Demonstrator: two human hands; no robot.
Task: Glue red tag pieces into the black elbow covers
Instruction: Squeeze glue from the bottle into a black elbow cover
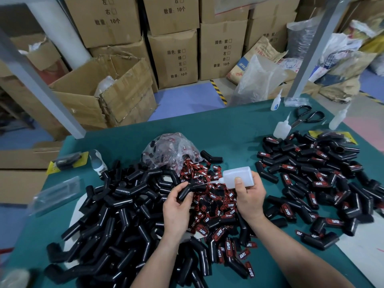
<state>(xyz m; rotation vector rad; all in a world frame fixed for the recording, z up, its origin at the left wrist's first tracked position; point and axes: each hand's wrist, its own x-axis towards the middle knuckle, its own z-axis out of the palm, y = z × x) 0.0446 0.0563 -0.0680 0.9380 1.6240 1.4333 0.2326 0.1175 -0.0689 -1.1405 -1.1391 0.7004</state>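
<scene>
Black elbow cover (188,191) in left fingers (180,187), glue bottle (239,176) in right fingers (239,183).

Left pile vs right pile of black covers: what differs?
Left pile covers are plain black, with no red tag showing; right pile covers mostly carry a red TAPER tag. Left pile is heaped deep; right pile lies flatter and more spread out. Both are black elbow covers on the same green table.

Black elbow covers (116,206), red-black tags (216,206), teal table (228,129)
</scene>
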